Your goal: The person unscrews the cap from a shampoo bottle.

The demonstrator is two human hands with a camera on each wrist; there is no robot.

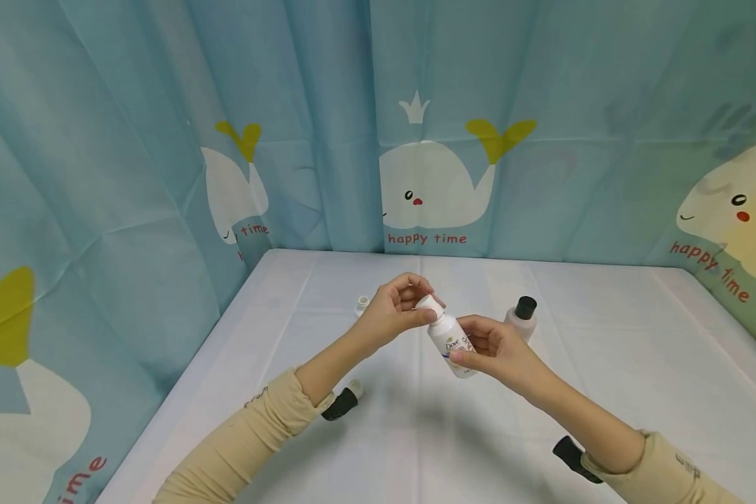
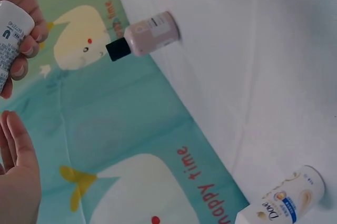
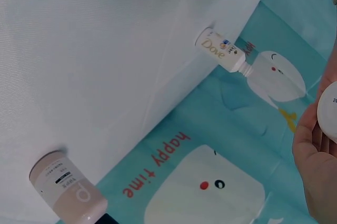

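Hanging behind and to the sides, the blue-green curtain [image 1: 327, 175] fills most of our head view, printed with pale whales, yellow tail fins and the red words "happy time". Below it we have the desk [image 1: 636, 336], white and faintly creased. Two beige sleeves [image 1: 246, 434] stretch over it from the near side, one at each forearm. We see the left hand [image 1: 393, 308] at the top of the held Dove bottle [image 1: 449, 336], its grip pinching between thumb and fingers; the right hand [image 1: 500, 353] has its grip curled round the bottle's body. That bottle is raised above the middle of the desk, tilted, its neck leaning toward the left hand. Beyond the right hand we find a pink bottle [image 2: 154, 33] with a black top, standing upright. Well to its left stands a second Dove bottle [image 3: 224, 53], mostly hidden by the left hand in the head view; from the right wrist we can see its bare neck. Smallest is the white cap [image 1: 430, 305] in the left grip, touching the held bottle's neck; we cannot tell whether it is fully seated.
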